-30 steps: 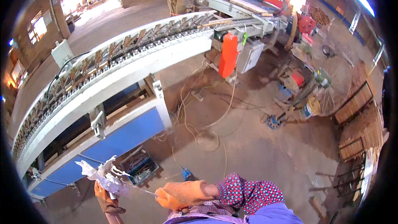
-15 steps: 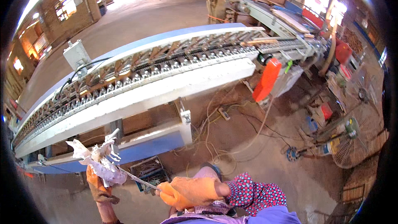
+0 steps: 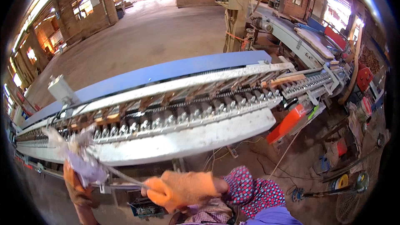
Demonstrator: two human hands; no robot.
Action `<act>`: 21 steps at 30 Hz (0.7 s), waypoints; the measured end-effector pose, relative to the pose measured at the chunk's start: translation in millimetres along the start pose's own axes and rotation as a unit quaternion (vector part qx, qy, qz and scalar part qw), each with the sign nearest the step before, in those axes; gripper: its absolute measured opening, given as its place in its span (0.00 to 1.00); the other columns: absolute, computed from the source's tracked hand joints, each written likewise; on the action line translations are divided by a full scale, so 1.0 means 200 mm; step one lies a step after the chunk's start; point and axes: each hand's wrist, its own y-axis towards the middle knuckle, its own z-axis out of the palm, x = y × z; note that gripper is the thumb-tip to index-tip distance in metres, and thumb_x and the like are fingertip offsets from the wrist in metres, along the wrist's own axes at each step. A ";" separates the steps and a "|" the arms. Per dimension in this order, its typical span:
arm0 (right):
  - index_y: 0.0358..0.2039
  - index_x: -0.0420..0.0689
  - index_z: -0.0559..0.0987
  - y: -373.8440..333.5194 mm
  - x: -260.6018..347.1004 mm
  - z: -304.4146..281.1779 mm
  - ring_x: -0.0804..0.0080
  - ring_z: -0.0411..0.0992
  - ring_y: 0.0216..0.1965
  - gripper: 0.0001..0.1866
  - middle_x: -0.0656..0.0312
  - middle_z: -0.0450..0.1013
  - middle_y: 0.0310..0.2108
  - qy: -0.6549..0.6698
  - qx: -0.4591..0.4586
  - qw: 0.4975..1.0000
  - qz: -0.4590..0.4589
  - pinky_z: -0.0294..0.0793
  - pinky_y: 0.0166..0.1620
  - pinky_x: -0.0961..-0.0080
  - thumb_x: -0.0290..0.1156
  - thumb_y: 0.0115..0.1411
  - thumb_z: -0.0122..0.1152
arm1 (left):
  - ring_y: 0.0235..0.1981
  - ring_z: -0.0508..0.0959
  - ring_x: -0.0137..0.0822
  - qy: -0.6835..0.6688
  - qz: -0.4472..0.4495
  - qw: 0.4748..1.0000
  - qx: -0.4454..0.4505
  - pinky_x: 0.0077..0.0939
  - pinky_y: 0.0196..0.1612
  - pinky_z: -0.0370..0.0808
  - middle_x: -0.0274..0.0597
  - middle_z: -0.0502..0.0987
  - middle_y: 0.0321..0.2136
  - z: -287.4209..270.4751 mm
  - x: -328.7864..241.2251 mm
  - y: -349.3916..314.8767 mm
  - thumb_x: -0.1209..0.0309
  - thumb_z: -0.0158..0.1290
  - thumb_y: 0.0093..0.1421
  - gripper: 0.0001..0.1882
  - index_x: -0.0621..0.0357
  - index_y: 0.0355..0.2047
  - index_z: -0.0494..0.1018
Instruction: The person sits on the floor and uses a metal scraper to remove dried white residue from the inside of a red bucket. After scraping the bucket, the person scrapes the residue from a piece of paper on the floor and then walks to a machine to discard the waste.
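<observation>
My left hand, in a stained orange glove, is raised at the lower left and closed on a ragged white-and-lilac bundle of what looks like torn cloth or plastic. The bundle hides most of those fingers, and its upper tips are smeared by motion. A thin, light-coloured rod or cord runs from it to my right hand. That hand, also in an orange glove, is closed round the near end of the rod or cord, in front of my body. Behind the bundle stretches a long machine with a row of metal rollers or knobs.
The machine's blue panel lies along its far side. An orange-red cover juts out at its right end. Cables trail over the floor below, near a fan at the lower right. A crate of dark pieces sits beneath the machine.
The view has tilted up, so the machine appears lower. Both hands keep their grip, and the bundle has moved left and now overlaps the machine's near edge in view.
</observation>
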 end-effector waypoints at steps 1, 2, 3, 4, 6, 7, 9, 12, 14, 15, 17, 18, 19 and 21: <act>0.45 0.42 0.73 -0.04 -0.08 -0.19 0.58 0.74 0.25 0.14 0.51 0.74 0.27 0.048 0.007 0.996 0.070 0.75 0.28 0.69 0.37 0.64 0.46 | 0.57 0.69 0.44 -0.034 -0.011 0.999 0.012 0.36 0.57 0.67 0.49 0.68 0.56 0.08 -0.06 0.24 0.54 0.48 0.63 0.34 0.66 0.61 0.61; 0.45 0.42 0.74 -0.09 -0.15 -0.39 0.62 0.74 0.23 0.15 0.53 0.74 0.27 0.095 0.003 0.985 0.143 0.74 0.25 0.73 0.37 0.64 0.49 | 0.57 0.69 0.44 -0.068 -0.018 0.997 0.025 0.36 0.56 0.67 0.49 0.69 0.56 0.16 -0.13 0.50 0.54 0.48 0.63 0.33 0.66 0.61 0.61; 0.45 0.42 0.74 -0.10 -0.20 -0.60 0.67 0.73 0.21 0.14 0.56 0.74 0.25 0.227 -0.015 0.946 0.232 0.73 0.23 0.76 0.36 0.63 0.51 | 0.57 0.69 0.44 -0.342 -0.069 0.936 0.048 0.36 0.57 0.68 0.48 0.69 0.55 0.27 -0.22 0.80 0.55 0.48 0.63 0.32 0.64 0.62 0.60; 0.45 0.41 0.75 -0.13 -0.27 -0.82 0.71 0.73 0.19 0.14 0.59 0.74 0.23 0.350 -0.056 0.879 0.318 0.72 0.22 0.79 0.36 0.62 0.53 | 0.57 0.70 0.44 -0.587 -0.129 0.798 0.042 0.37 0.58 0.68 0.47 0.70 0.55 0.41 -0.31 1.11 0.56 0.48 0.64 0.31 0.62 0.62 0.60; 0.43 0.42 0.77 -0.28 -0.50 -1.21 0.75 0.71 0.16 0.13 0.63 0.74 0.22 0.251 -0.191 0.893 0.320 0.71 0.21 0.81 0.36 0.61 0.56 | 0.59 0.68 0.40 -0.681 -0.093 0.705 0.177 0.38 0.60 0.66 0.48 0.69 0.57 0.68 -0.45 1.82 0.55 0.51 0.62 0.35 0.61 0.64 0.57; 0.42 0.43 0.77 -0.38 -0.57 -1.42 0.74 0.71 0.17 0.13 0.63 0.74 0.23 0.158 -0.237 0.888 0.361 0.71 0.22 0.79 0.36 0.61 0.56 | 0.59 0.69 0.40 -0.597 -0.049 0.784 0.164 0.37 0.60 0.66 0.49 0.69 0.57 0.81 -0.58 2.16 0.55 0.53 0.60 0.36 0.62 0.63 0.58; 0.41 0.43 0.78 -0.30 -1.01 -1.67 0.73 0.71 0.18 0.12 0.63 0.75 0.25 0.004 -0.244 0.891 0.383 0.71 0.23 0.77 0.37 0.61 0.55 | 0.59 0.69 0.39 -0.113 -0.013 0.991 0.075 0.33 0.60 0.65 0.52 0.69 0.58 0.80 -0.43 2.63 0.56 0.57 0.57 0.38 0.64 0.62 0.60; 0.38 0.45 0.79 -0.55 -1.35 -2.01 0.71 0.72 0.21 0.12 0.64 0.76 0.28 -0.262 -0.123 0.767 0.573 0.72 0.26 0.73 0.38 0.61 0.54 | 0.57 0.70 0.38 -0.419 -0.239 0.874 -0.052 0.32 0.57 0.65 0.59 0.67 0.58 1.23 -0.83 2.96 0.46 0.55 0.57 0.40 0.66 0.60 0.64; 0.37 0.45 0.79 -0.67 -1.51 -2.06 0.70 0.72 0.23 0.12 0.64 0.77 0.30 -0.300 -0.010 0.695 0.653 0.72 0.28 0.70 0.39 0.61 0.53 | 0.57 0.68 0.41 -0.343 -0.126 0.931 0.007 0.33 0.57 0.63 0.56 0.65 0.58 1.42 -0.84 3.03 0.48 0.52 0.60 0.38 0.65 0.61 0.62; 0.36 0.46 0.80 -0.73 -1.53 -2.09 0.69 0.73 0.24 0.13 0.64 0.77 0.31 -0.303 0.035 0.667 0.679 0.72 0.29 0.69 0.40 0.61 0.53 | 0.55 0.68 0.40 -0.312 -0.093 0.945 0.013 0.33 0.56 0.63 0.55 0.65 0.56 1.48 -0.87 3.01 0.48 0.51 0.60 0.39 0.66 0.61 0.62; 0.34 0.46 0.80 -0.81 -1.62 -2.10 0.68 0.73 0.25 0.13 0.64 0.78 0.33 -0.274 0.053 0.685 0.673 0.72 0.30 0.66 0.40 0.61 0.52 | 0.51 0.67 0.39 -0.236 -0.026 0.971 0.018 0.31 0.52 0.64 0.53 0.66 0.52 1.49 -0.83 2.92 0.46 0.49 0.60 0.39 0.67 0.61 0.61; 0.37 0.46 0.82 -1.01 -1.70 -2.14 0.70 0.76 0.28 0.16 0.64 0.80 0.33 -0.223 0.019 0.734 0.641 0.75 0.32 0.72 0.40 0.63 0.47 | 0.50 0.67 0.38 -0.228 0.008 0.973 0.026 0.31 0.50 0.64 0.52 0.66 0.50 1.55 -0.83 2.88 0.45 0.48 0.60 0.40 0.67 0.61 0.61; 0.40 0.45 0.83 -1.12 -1.83 -2.17 0.72 0.79 0.31 0.20 0.64 0.81 0.34 -0.161 -0.011 0.790 0.592 0.78 0.34 0.79 0.41 0.65 0.42 | 0.48 0.67 0.37 -0.197 0.040 0.979 0.033 0.30 0.49 0.64 0.51 0.66 0.49 1.53 -0.77 2.80 0.45 0.48 0.60 0.40 0.67 0.61 0.61; 0.40 0.43 0.82 -1.12 -1.66 -2.08 0.74 0.77 0.28 0.20 0.64 0.79 0.31 -0.176 -0.054 0.791 0.583 0.76 0.31 0.80 0.40 0.65 0.43 | 0.44 0.67 0.36 -0.148 0.103 0.983 0.045 0.29 0.45 0.64 0.48 0.66 0.45 1.39 -0.77 2.59 0.43 0.46 0.60 0.41 0.68 0.61 0.60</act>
